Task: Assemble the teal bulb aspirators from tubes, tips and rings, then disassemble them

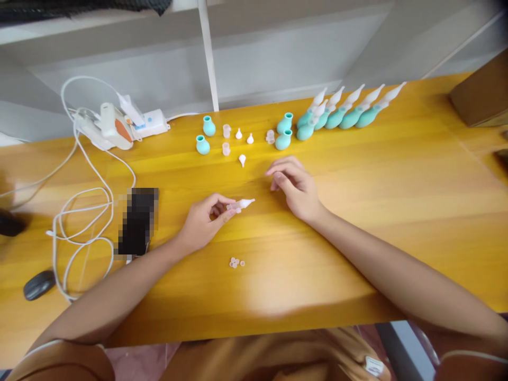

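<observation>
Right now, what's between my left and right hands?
In the head view, the white-tipped nozzle in your left hand points toward your right hand; beyond its tip, only bare tabletop shows.

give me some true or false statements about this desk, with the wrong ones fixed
1. The left hand holds a small clear piece with a white tip. True.
2. The right hand is holding the mouse. False: the mouse lies on the left side of the table, far from that hand.
3. The clear rings lie closer to the table's near edge than the left hand's fingers do. True.
4. Every teal bulb has a white tip on it. False: four bulbs have open tops and no tip.
5. The bulbs with tips stand to the right of the open ones. True.
</observation>
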Available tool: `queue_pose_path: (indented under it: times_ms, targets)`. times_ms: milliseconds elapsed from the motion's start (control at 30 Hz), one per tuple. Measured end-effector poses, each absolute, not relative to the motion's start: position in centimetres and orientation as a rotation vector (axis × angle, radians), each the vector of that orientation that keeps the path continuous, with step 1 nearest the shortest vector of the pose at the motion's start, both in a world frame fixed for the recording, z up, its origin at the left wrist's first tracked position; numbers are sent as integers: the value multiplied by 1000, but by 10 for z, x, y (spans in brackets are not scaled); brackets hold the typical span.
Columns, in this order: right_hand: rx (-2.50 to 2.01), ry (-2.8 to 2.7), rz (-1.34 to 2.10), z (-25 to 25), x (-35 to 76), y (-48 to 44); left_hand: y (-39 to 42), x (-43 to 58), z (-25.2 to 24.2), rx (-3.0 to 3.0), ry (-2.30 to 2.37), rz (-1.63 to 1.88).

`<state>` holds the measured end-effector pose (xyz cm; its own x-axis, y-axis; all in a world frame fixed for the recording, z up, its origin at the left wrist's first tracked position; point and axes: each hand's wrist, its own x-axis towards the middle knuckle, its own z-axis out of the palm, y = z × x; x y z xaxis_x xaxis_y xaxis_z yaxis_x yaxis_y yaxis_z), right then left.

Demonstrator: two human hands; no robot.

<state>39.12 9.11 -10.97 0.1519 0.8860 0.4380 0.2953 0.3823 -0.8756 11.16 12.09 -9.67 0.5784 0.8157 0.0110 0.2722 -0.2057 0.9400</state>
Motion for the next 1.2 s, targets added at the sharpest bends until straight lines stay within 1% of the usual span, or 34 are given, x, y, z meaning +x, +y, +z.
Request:
queue_pose_path:
  times_ms: [100, 167, 400, 533, 633, 700, 800, 867, 967, 1067, 1200]
  targets:
    - [-1291, -1506, 330, -111, 412, 103, 120, 112, -95, 1780, 896, 648]
    - [-1372, -1537, 234, -117, 426, 111, 120, 112, -94, 1792, 896, 646]
    - [-1546, -1538, 189, -144, 450, 133, 121, 110, -99, 1811, 911, 608]
    - [-1485, -1514, 246, -138, 448, 135, 123, 109, -97, 1882, 854, 633]
    - [-1288, -1466, 346, -122, 433, 120, 125, 107, -92, 1994, 742, 704]
    - [-1104, -1480, 532, -111, 415, 102, 126, 106, -91, 2017, 667, 748]
    - [-946, -1608, 919, -98, 383, 72, 127, 106, -93, 1982, 562, 765]
    - [-847, -1695, 1050, -94, 366, 57, 127, 106, -96, 1976, 485, 737]
    - [-771, -1752, 1095, -94, 354, 51, 129, 106, -99, 1973, 472, 709]
    - [-902, -1688, 995, -97, 357, 55, 130, 104, -100, 1942, 557, 724]
    - [-947, -1840, 939, -101, 363, 60, 129, 104, -98, 1938, 605, 699]
